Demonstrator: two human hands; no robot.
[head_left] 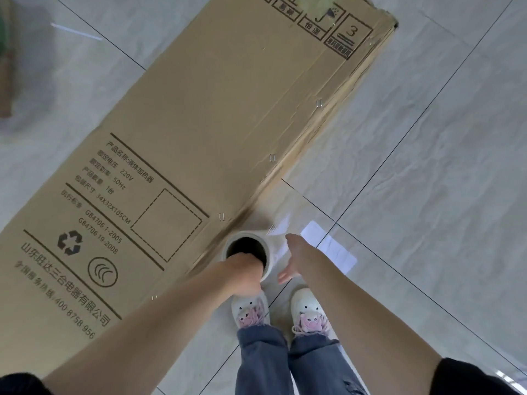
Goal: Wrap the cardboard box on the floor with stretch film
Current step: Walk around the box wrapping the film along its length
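The left hand (245,273) is gripping the film roll (251,252) by its core, at the 5 o'clock side of the cardboard box (199,132). The right hand (291,260), fingers open, is probably touching the film. The person should be keeping it taut.

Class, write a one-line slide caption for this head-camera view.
Left hand holding a stretch film roll by its core beside a long cardboard box on the floor, right hand open alongside.

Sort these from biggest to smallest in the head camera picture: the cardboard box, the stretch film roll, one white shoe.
1. Cardboard box, by far the biggest.
2 and 3. Stretch film roll and left white shoe look about alike; the roll is seen end-on, so no ranking.
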